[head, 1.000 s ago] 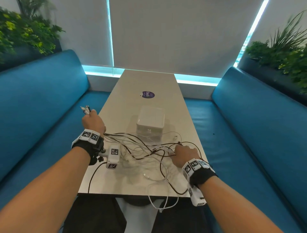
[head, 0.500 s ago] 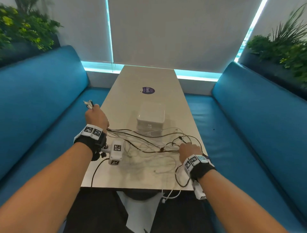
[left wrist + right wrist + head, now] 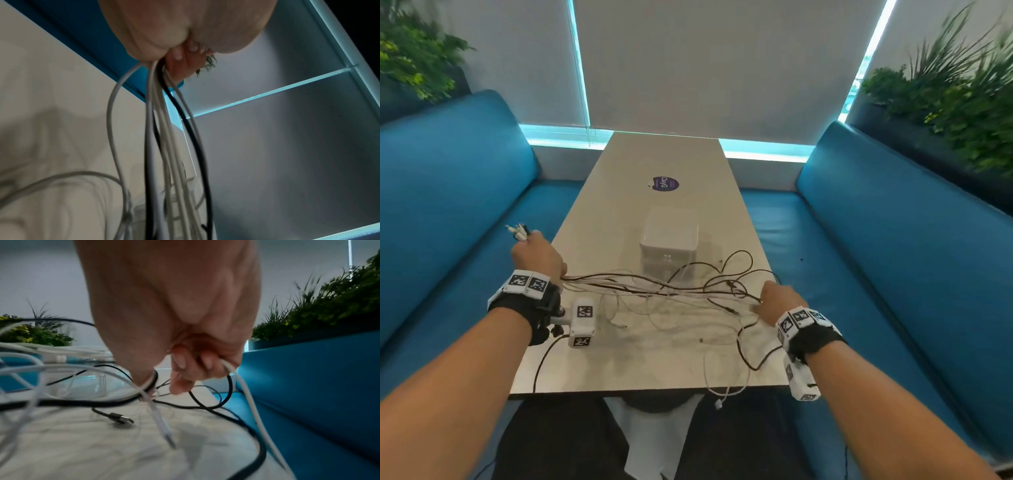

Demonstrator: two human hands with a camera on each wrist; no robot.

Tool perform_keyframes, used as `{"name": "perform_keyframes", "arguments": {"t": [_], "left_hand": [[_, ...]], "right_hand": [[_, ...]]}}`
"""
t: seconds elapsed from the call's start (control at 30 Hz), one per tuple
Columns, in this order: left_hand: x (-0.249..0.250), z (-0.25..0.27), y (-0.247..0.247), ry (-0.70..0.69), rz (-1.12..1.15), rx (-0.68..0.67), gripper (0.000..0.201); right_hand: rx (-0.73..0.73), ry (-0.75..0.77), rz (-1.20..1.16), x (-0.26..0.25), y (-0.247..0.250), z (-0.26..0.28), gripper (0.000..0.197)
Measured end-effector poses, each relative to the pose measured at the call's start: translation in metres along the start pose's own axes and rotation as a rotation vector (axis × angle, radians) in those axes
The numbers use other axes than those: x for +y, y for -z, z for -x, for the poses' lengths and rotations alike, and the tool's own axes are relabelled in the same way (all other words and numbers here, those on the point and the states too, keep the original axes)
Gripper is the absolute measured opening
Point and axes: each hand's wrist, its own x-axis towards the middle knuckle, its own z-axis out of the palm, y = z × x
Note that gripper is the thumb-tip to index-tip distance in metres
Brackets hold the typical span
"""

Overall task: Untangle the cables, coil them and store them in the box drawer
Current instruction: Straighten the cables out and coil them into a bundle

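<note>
A tangle of white and black cables [image 3: 667, 291] stretches across the near half of the table between my two hands. My left hand [image 3: 536, 255] grips a bundle of cable ends, whose plugs [image 3: 517, 233] stick out past the table's left edge; the left wrist view shows white and black cables [image 3: 162, 129] running out of the fist. My right hand [image 3: 779, 301] at the table's right edge grips white and black cables [image 3: 230, 373]. A loose black plug [image 3: 121, 417] lies on the table under it. The white drawer box [image 3: 669, 243] stands shut just beyond the tangle.
The long beige table [image 3: 654, 164] carries a purple sticker [image 3: 664, 184] further back. Blue benches [image 3: 448, 205] run along both sides, with plants [image 3: 955, 92] behind them. One white cable end [image 3: 719, 404] hangs over the near edge.
Both hands have moved further apart and the cables between them are pulled tighter. The white cable that hung over the near edge has been drawn up.
</note>
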Motion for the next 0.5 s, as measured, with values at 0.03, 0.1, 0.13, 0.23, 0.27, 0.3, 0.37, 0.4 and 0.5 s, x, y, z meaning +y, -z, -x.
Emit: {"name": "perform_keyframes", "arguments": {"t": [0.03,0.1,0.13,0.23,0.27,0.3,0.37,0.4,0.5], "left_hand": [[-0.001,0.002,-0.001,0.007,0.024,-0.003,0.067],[-0.001,0.008,-0.006,0.004,0.022,-0.012,0.069],[-0.001,0.009,-0.006,-0.004,0.011,-0.017,0.069],[0.000,0.008,-0.002,0.007,0.009,0.009,0.061],[-0.002,0.005,-0.001,0.011,0.013,0.018,0.061],[-0.004,0.002,0.000,0.008,0.000,0.026,0.062],[-0.010,-0.008,0.003,-0.030,-0.050,0.039,0.064],[-0.012,-0.013,0.004,-0.043,-0.080,0.046,0.064],[-0.013,-0.015,0.004,-0.023,-0.058,0.027,0.067]], "right_hand": [[-0.014,0.006,0.015,0.002,-0.001,-0.001,0.031],[-0.039,0.033,-0.018,0.004,-0.003,-0.003,0.022],[-0.060,0.047,-0.078,0.006,-0.002,-0.004,0.018],[-0.125,0.077,-0.365,0.009,0.001,-0.004,0.028],[-0.119,0.084,-0.446,0.009,0.003,-0.002,0.036],[-0.107,0.094,-0.478,0.008,0.005,0.000,0.042],[-0.122,0.118,-0.433,0.008,0.006,0.000,0.045],[-0.152,0.129,-0.369,0.009,0.007,0.000,0.041],[-0.161,0.126,-0.084,0.014,0.010,0.000,0.021]]}}
